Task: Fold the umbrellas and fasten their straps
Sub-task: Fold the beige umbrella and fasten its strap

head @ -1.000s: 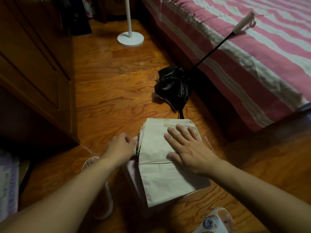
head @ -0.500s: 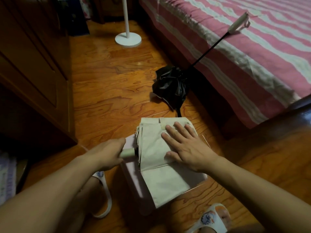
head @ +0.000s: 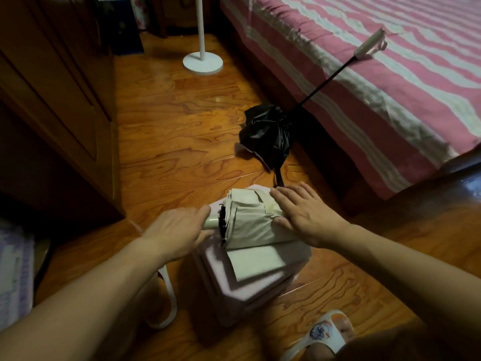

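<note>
Risk first: the cream umbrella was only partly rolled. One loose canopy flap lay flat toward us, spread on the pink stool under it. Our guess was that lifting the palm would let the pleats spring open, since no strap was visibly wrapped yet. We could not pick out the strap for certain; a pale tab near the right fingertips might have been it. The stool top was small, so the bundle could also roll or slide off onto the wooden floor.

Hands: left hand was curled round the pale handle stub at the bundle's left end. Right hand lay flat, fingers straight, pressing the rolled fabric from above and gripping nothing.

Orientation: the cream umbrella's long axis ran roughly left to right across the stool, handle to our left, tip end under the right hand.

Black umbrella was collapsed but unfolded, canopy bunched on the floor beyond the stool. Its shaft ran up and right, white handle resting on the striped bed. It was untouched and well apart from both hands.
</note>
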The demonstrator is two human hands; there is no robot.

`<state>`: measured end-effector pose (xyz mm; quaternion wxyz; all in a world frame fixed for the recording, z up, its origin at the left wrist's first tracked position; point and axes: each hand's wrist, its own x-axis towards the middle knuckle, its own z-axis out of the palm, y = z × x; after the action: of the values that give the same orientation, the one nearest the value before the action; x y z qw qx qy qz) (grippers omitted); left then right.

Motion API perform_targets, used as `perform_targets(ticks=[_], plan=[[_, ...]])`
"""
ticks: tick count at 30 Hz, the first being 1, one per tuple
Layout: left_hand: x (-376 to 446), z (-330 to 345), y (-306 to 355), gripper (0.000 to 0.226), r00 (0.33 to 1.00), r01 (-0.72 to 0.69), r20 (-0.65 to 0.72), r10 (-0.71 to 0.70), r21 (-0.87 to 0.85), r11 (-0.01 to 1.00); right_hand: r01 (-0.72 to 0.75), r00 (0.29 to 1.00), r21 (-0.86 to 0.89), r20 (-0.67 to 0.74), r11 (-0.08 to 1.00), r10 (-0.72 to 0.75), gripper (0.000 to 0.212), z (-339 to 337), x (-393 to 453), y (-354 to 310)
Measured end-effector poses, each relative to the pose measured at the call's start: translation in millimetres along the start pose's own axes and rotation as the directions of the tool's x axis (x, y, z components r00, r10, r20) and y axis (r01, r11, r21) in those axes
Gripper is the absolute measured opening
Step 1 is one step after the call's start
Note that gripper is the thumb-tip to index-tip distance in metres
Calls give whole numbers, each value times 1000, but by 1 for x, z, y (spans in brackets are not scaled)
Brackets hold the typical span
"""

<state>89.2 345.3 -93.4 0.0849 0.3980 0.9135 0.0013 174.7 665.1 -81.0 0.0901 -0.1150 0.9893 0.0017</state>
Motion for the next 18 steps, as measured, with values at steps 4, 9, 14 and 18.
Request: perform_targets(ticks=[4,9,14,18], plan=[[-8,13,-5,39,987,70,149,-54,-106,992,-18,1000,22,16,1000,17,69,0,-3,-6],[4,6,24,48,989,147,-7,-150,-156,977,-74,997,114,29,991,71,63,15,0,-13],[21,-8,66,50,980,-165,-152,131,-240,957,-142,990,311,31,940,139,59,9,8,-4],[37,15,61,40,991,-128,-65,117,-231,964,-336,887,589,-66,735,458,42,-5,-16,21]])
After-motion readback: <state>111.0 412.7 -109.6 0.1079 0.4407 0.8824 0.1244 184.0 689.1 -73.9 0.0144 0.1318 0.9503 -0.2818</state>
